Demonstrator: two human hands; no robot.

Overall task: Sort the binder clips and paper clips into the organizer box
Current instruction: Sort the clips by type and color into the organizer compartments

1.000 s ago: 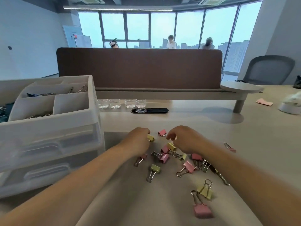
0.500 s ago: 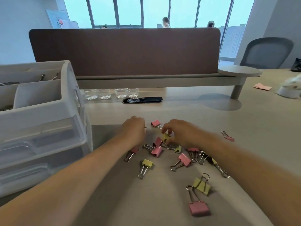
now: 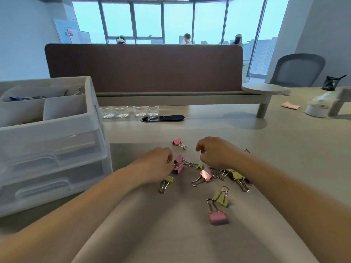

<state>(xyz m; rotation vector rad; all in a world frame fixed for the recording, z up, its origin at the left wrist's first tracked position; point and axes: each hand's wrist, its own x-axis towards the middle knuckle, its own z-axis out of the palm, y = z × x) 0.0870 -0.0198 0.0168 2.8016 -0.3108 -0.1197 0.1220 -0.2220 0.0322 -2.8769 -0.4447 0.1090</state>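
Here, left hand point(image 3: 157, 166) and right hand point(image 3: 215, 153) curl over binder clips point(image 3: 205, 175).

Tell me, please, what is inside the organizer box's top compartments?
The organizer box shows dark clips and silver clip handles in its rear compartments. The near walls hide the front compartments' floors, so their contents cannot be judged.

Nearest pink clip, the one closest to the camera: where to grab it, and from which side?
Pinch the pink clip by its body, coming from above on the near side. The body faces the camera with bare desk around it. Its wire handles point away and end beside the yellow clip, so that end looks crowded.
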